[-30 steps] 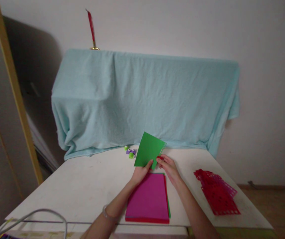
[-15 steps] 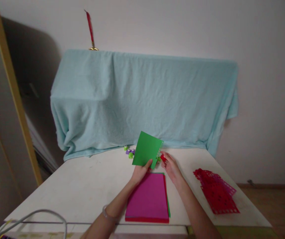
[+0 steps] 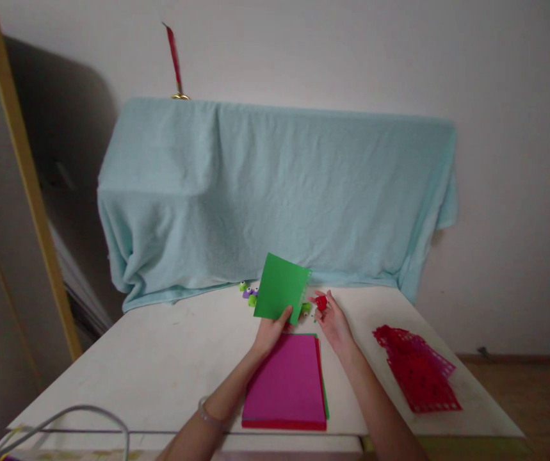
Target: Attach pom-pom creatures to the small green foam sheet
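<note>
My left hand [image 3: 271, 333] pinches the lower edge of a green paper sheet [image 3: 280, 294] and holds it upright above the table; the sheet's right edge has a row of small punched holes. My right hand [image 3: 333, 320] is just right of the sheet, apart from it, with its fingers curled round a small red punch [image 3: 321, 302]. Below both hands lies a stack of coloured sheets [image 3: 288, 384] with a magenta one on top.
Small green and purple punches [image 3: 250, 294] sit behind the green sheet. Punched red and pink sheets [image 3: 419, 370] lie at the right of the white table [image 3: 159, 365]. A light blue cloth [image 3: 275, 192] covers something at the back. A grey cable [image 3: 82, 416] loops at the front left.
My right hand with the red punch has drawn away from the green sheet's right edge, up and to the right. The sheet has shifted slightly left.
</note>
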### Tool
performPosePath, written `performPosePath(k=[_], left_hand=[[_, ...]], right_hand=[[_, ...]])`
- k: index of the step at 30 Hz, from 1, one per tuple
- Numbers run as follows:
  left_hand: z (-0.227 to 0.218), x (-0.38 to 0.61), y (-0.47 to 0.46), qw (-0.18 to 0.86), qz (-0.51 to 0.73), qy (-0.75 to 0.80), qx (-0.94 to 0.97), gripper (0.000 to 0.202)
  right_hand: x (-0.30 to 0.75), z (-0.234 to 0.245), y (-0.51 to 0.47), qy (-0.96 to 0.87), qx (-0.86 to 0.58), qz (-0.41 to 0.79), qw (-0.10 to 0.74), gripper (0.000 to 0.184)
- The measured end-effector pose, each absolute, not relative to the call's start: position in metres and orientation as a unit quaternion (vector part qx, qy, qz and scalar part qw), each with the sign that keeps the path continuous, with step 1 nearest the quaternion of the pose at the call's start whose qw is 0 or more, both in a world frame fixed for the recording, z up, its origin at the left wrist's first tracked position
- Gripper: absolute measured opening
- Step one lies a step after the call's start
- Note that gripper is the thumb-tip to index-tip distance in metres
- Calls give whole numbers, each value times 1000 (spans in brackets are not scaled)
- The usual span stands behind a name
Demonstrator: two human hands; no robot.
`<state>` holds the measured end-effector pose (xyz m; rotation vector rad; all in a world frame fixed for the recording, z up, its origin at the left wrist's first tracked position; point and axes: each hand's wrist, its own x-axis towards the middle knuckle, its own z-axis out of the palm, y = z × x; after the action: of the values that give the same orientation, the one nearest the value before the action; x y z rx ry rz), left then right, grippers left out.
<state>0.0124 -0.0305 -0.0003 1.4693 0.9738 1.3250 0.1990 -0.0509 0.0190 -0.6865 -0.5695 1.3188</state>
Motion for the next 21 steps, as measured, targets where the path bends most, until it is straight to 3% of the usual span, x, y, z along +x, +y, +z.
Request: performPosePath(k=[9, 14, 21], left_hand=[[2, 8, -32, 490, 468, 416, 606, 57], [3, 8, -33, 503, 496, 393, 589, 63], [-2, 1, -22, 440, 569, 472, 510, 64]], right_hand=[[201, 15, -47, -264, -326, 554, 719, 36], [197, 16, -51, -304, -337, 501, 737, 34], [201, 11, -55, -388, -491, 334, 705, 44]])
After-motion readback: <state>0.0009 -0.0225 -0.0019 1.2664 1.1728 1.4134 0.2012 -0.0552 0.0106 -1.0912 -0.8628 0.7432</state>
